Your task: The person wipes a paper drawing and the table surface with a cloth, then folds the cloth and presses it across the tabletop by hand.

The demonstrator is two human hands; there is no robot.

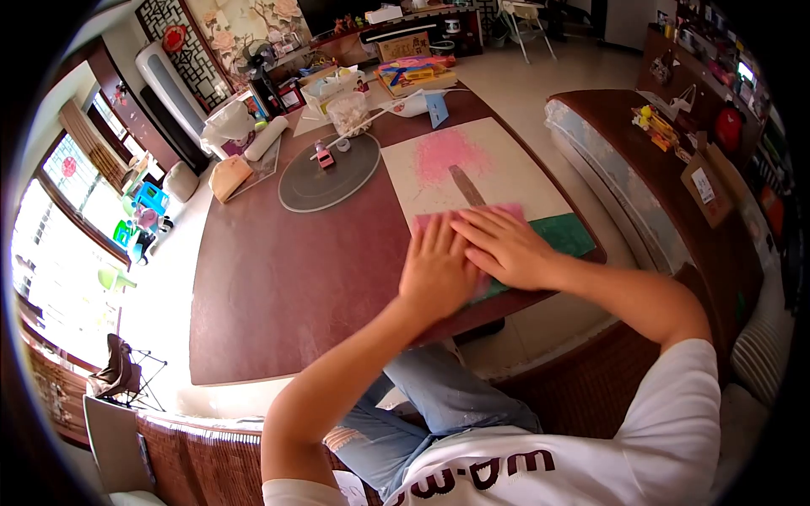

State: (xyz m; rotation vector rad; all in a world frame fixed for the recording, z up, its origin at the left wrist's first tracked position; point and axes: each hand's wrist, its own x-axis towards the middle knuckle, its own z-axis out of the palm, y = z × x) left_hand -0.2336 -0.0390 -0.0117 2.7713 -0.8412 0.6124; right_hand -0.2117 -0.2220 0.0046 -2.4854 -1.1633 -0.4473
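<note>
Both hands lie flat over a pink cloth or sheet (513, 211), which covers the lower part of a painting (523, 181) on the table. My left hand (439, 266) has its fingers stretched out and pointing away from me. Overlapping its fingertips from the right, my right hand (504, 246) also lies flat with extended fingers. The painting shows a pink speckled tree crown, a brown trunk and a green strip of ground. Most of the pink piece is hidden beneath the hands, so I cannot tell whether it is cloth or paper.
Left of the painting, a round dark board (329, 181) carries a small pink bottle (324, 155). Behind it stand a clear tub (348, 110), a long brush (359, 126) and a blue card (436, 110). A brown cabinet (624, 169) is at the right.
</note>
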